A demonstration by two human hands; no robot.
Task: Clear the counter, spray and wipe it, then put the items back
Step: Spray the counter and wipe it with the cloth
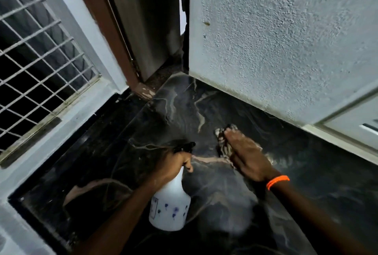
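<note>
- Fingers [238, 142] of the right hand [248, 155] lay straight, pressing one cloth [222, 138] onto the dark table [306, 162].
- Left hand [176, 161] gripped one white spray bottle [170, 203] nearer.

White blue-flowered spray bottle [169, 207]; black, pale-veined counter [204, 107].

Nothing here can be read; the white spray bottle [169, 203] that I hold by its neck in my left hand [176, 161] carries a small boxed label near its left edge, but its print is too tiny and blurred. Beside that label sit only blue blot-like marks, no letters or numbers.
</note>
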